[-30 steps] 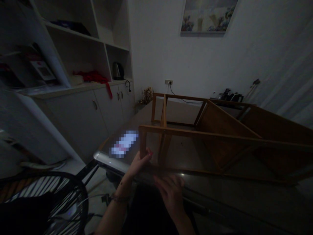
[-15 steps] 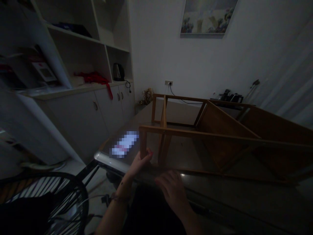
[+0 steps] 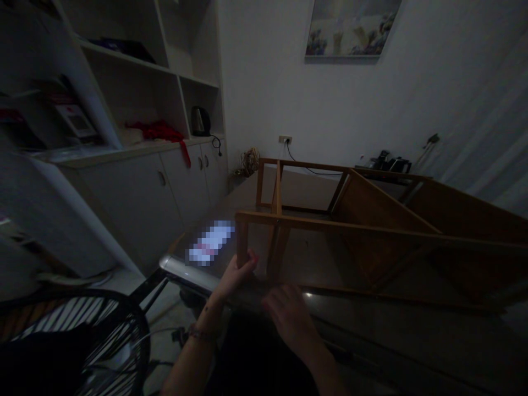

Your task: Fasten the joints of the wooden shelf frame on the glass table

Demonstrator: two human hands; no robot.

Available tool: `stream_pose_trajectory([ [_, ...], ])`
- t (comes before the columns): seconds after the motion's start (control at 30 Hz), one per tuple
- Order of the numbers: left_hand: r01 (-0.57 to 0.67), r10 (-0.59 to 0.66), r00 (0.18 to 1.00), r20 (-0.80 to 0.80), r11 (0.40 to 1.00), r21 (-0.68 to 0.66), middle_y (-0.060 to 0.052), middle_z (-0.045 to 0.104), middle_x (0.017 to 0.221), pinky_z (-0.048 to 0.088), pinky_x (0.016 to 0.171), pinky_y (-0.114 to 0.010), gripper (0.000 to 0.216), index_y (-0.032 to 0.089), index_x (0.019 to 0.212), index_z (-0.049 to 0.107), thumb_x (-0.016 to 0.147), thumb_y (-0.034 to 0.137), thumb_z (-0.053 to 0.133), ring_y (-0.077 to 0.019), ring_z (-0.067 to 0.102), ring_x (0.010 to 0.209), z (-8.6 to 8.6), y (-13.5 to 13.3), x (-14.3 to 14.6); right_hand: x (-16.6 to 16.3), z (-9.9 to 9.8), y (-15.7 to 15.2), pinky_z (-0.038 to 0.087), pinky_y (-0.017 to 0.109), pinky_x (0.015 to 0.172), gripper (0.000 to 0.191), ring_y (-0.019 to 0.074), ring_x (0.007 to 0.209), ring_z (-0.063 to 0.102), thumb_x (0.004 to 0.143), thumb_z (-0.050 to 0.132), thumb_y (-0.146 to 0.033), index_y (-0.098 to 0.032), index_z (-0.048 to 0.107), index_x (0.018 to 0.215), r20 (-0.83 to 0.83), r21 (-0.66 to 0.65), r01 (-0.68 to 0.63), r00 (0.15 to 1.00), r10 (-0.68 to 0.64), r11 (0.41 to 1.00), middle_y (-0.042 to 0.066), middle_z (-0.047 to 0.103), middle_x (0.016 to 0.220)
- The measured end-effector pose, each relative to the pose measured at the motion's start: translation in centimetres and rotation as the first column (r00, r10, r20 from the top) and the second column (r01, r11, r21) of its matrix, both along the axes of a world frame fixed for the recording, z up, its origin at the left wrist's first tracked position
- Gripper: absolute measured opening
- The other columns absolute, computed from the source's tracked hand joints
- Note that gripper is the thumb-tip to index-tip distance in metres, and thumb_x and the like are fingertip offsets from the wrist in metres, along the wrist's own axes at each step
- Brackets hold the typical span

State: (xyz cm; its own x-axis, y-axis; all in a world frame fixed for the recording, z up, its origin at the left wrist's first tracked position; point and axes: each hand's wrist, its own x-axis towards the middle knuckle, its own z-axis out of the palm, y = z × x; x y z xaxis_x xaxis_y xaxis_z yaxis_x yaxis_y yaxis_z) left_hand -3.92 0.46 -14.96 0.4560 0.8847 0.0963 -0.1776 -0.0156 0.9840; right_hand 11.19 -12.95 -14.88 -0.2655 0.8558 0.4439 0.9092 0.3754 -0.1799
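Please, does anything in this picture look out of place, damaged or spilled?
The wooden shelf unit lies down lengthwise on the table, odd because its boards are not level. A red cloth on the cabinet hangs partly over its edge. I see no spill or damage, but the picture is dark.

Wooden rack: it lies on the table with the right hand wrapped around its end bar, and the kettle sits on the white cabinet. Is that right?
Not quite: in the head view, the left hand is wrapped around the end bar. The wooden rack does lie on the table, and the kettle sits on the white cabinet.
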Motion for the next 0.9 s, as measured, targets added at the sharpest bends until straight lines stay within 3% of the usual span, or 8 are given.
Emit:
stream_pose_trajectory([
  [0.17, -0.079, 0.079, 0.997, -0.003, 0.996, 0.032, 0.009, 0.039, 0.055, 0.027, 0.044, -0.018, 0.044, 0.019, 0.076, 0.049, 0.072, 0.056, 0.071, -0.0058, 0.033, 0.047, -0.3, 0.1, 0.0, 0.2, 0.3, 0.0, 0.039, 0.036, 0.092, 0.009, 0.0187, 0.093, 0.054, 0.096, 0.056, -0.026, -0.028, 0.065, 0.095, -0.038, -0.018, -0.012, 0.999, 0.012, 1.0, -0.002, 0.066, 0.096],
  [0.43, -0.114, 0.114, 0.993, -0.025, 0.993, 0.006, 0.009, 0.04, 0.054, 0.028, 0.044, -0.019, 0.045, 0.019, 0.072, 0.048, 0.067, 0.056, 0.073, -0.0064, 0.035, 0.046, 1.1, -0.6, 0.1, 0.7, -0.1, -0.1, 0.046, 0.034, 0.091, 0.011, 0.019, 0.099, 0.056, 0.095, 0.057, -0.027, -0.028, 0.067, 0.101, -0.147, 0.004, -0.032, 0.989, 0.032, 0.999, 0.0, 0.066, 0.106],
  [0.67, -0.095, 0.095, 0.995, -0.031, 0.995, 0.011, 0.009, 0.04, 0.054, 0.028, 0.044, -0.018, 0.045, 0.019, 0.073, 0.047, 0.068, 0.056, 0.072, -0.0059, 0.034, 0.046, 0.9, -0.4, 0.2, 0.8, -1.0, 0.1, 0.051, 0.033, 0.084, 0.02, 0.0185, 0.093, 0.057, 0.099, 0.048, -0.029, -0.023, 0.066, 0.101, -0.23, 0.054, -0.074, 0.969, 0.085, 0.996, 0.004, 0.065, 0.1],
  [0.9, -0.115, 0.114, 0.993, -0.035, 0.993, -0.027, 0.009, 0.04, 0.054, 0.029, 0.045, -0.018, 0.042, 0.019, 0.073, 0.05, 0.068, 0.052, 0.073, -0.0059, 0.035, 0.046, 0.6, -0.4, 0.1, 0.3, -0.7, 0.0, 0.051, 0.03, 0.075, 0.022, 0.0182, 0.084, 0.058, 0.1, 0.045, -0.026, -0.022, 0.067, 0.1, -0.202, 0.087, -0.094, 0.973, 0.11, 0.992, 0.004, 0.067, 0.089],
])
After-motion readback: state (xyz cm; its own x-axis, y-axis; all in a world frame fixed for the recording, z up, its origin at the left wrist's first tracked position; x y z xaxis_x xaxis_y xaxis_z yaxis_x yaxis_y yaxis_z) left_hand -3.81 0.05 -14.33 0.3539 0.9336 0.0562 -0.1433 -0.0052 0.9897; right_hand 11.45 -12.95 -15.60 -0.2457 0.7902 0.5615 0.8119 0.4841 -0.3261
